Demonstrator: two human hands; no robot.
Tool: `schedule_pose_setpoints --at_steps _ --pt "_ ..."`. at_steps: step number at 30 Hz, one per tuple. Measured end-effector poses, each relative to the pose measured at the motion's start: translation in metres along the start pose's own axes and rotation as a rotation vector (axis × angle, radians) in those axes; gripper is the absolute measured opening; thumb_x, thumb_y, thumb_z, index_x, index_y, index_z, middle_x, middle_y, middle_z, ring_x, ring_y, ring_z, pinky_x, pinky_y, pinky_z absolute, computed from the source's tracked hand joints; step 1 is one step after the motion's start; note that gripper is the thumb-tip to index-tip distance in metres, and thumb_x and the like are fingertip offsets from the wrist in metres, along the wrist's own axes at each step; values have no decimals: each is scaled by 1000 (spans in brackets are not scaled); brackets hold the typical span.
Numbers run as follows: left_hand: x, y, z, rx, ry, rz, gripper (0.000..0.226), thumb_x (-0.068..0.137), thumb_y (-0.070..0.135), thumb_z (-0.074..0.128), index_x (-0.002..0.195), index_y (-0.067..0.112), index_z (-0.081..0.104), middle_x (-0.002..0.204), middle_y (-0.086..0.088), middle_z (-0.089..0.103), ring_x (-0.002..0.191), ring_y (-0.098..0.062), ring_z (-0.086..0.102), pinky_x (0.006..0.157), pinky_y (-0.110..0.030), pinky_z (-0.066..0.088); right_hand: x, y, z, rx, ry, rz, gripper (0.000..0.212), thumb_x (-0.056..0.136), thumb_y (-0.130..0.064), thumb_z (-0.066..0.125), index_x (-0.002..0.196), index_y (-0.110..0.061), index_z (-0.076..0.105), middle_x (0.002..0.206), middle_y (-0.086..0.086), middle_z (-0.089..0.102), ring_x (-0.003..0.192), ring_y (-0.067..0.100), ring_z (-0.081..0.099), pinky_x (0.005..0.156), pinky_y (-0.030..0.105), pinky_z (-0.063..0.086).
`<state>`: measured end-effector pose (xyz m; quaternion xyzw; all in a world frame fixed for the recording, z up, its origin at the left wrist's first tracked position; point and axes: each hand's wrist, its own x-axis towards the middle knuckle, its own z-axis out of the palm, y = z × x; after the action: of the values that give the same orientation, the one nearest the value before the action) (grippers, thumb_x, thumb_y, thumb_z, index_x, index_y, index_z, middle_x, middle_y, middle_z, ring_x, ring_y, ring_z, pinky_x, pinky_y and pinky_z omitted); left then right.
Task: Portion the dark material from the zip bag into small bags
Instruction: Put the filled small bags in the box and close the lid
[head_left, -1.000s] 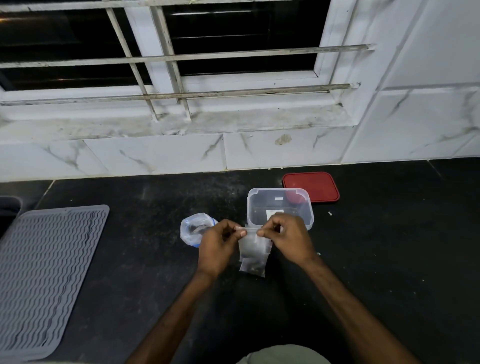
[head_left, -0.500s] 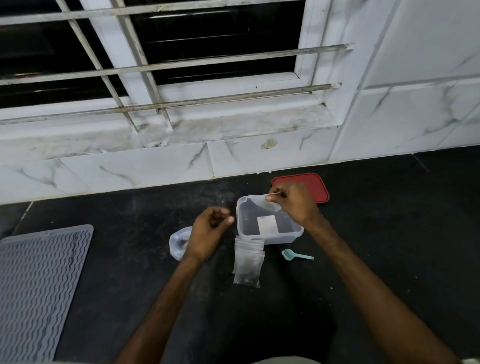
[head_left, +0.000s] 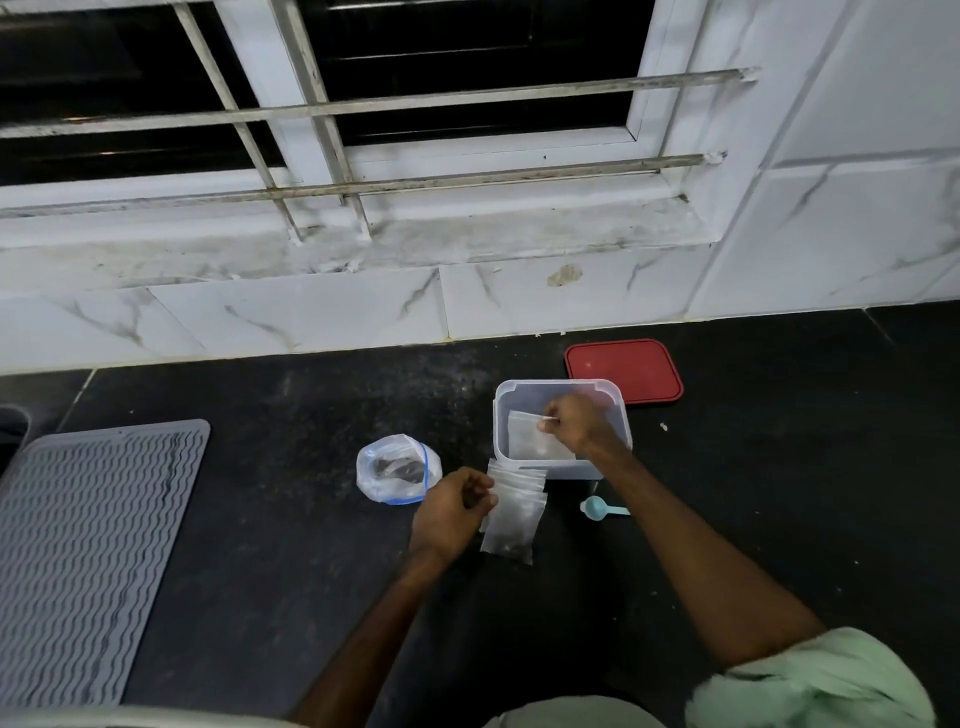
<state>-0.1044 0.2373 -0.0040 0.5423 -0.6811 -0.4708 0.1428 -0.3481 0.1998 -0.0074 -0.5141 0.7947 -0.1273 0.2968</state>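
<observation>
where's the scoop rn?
Head view, right of centre: the blue scoop lies on the black counter, just in front of the clear container, beside the right forearm.

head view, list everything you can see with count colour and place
clear plastic tub: 1, translucent, on the black counter
small clear bag: 1, pinched by right hand inside the tub
stack of small zip bags: several, clear, in front of the tub
zip bag of dark material: 1, clear with blue seal, left of the stack
red lid: 1, behind the tub
plastic scoop: 1, light blue, right of the stack
ribbed mat: 1, grey, far left
barred window: 1, white, above
left hand: curled beside the stack
right hand: over the tub
</observation>
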Motion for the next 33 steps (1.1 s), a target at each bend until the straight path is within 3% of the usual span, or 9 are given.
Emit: schedule_pose_setpoints --at_steps 3,7,12,16,20,22,25,29,33 --pt "-2 -3 5 53 4 -67 25 78 42 77 95 35 61 92 13 69 87 -4 66 83 -36 56 -24 -20 -10 -229 265 -88 33 91 -37 66 112 -11 68 106 9 72 100 27 66 84 37 52" --pt "-7 2 13 136 86 -105 33 74 47 78 96 32 58 90 16 66 86 -4 63 79 -32 52 -74 -36 -21 -8 519 -221 30 93 -45 60 101 -18 69 96 -2 74 86 17 68 72 36 56" --pt "-6 -1 16 99 90 -99 24 77 45 76 91 32 60 85 15 69 81 -6 66 80 -37 55 -132 -21 -2 179 431 -160 21 91 -41 64 94 -21 70 89 -9 73 78 6 65 69 24 50" --pt "-8 -2 12 70 47 -14 19 78 40 78 91 29 68 82 14 71 79 -3 67 79 -34 57 -147 6 21 296 265 -79 17 84 -33 75 97 -24 70 89 -16 70 76 -4 62 72 8 46" --pt "-17 25 8 -171 -12 102 8 82 21 77 84 21 70 82 3 73 74 -12 68 72 -32 57 -153 17 19 562 35 -180 37 80 -20 80 114 -21 67 107 -14 69 96 -6 64 86 16 48" --pt "-17 48 2 -278 -45 144 4 85 10 73 85 8 69 83 -10 71 71 -17 63 64 -27 54 -153 16 7 660 -13 -185 33 83 -15 77 115 -19 70 106 -11 73 98 -2 66 85 16 50" --pt "-7 77 -8 -349 -46 222 11 86 8 71 91 -2 67 89 -21 69 73 -21 60 61 -23 51 -144 9 -15 784 41 -193 20 89 -11 70 108 -11 73 100 -1 76 95 14 72 86 30 56" --pt "16 99 -20 -404 22 298 15 84 12 75 96 12 67 94 -6 71 81 -16 66 64 -23 53 -121 -2 -53 859 170 -218 12 90 -6 67 98 2 72 87 18 74 75 25 69 72 32 58" --pt "23 82 -25 -416 125 270 6 91 13 66 96 14 68 94 -3 73 86 -16 68 70 -27 54 -77 8 -66 789 218 -87 14 90 -10 68 100 -1 72 90 17 74 75 27 69 74 44 60"
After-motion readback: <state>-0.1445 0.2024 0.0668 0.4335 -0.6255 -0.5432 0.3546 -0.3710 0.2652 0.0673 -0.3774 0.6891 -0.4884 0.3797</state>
